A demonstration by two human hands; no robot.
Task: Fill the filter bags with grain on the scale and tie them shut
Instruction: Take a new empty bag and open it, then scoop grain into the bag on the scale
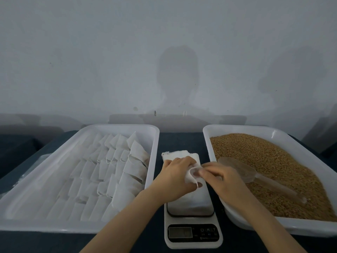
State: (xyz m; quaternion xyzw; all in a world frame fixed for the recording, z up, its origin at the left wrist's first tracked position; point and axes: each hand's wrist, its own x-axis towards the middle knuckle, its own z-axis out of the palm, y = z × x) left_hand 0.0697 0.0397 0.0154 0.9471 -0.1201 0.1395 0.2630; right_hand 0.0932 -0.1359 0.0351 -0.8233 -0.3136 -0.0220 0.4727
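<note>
Nearest the person, below both wrists, the scale [193, 220] sits on the dark surface [54, 241]. Its display [180, 232] shows no digits I can read. The button symbols beside it and a small mark under them, probably a brand, are too blurred to read, and there is no other writing in view.

Above the scale's platform the two hands meet on one filter bag [191, 177]. The left hand [174, 175] wraps it with curled fingers. The right hand [221, 178] pinches the rim, and the mouth looks partly spread. Under the hands a white block [189, 198] lies on the platform and reaches past its far edge. It may be a stack of empty bags, but I cannot tell.

- **Collapse or spill:** the clear scoop [242, 170] lies in the grain [255, 152] just right of the right hand. Taking it up would likely leave the thin bag to the left hand alone, so the mouth could fold shut and grain scatter over the platform.
- **Weighing:** unless zeroed, the block's load would probably falsify the weight, and a leaning hand would too.
- **Tearing:** a hard tug could rip the bag.

Left of the left hand, a white tray [73, 228] holds rows of bags [109, 170]. The grain's tray [273, 228] lies right of the right hand.
</note>
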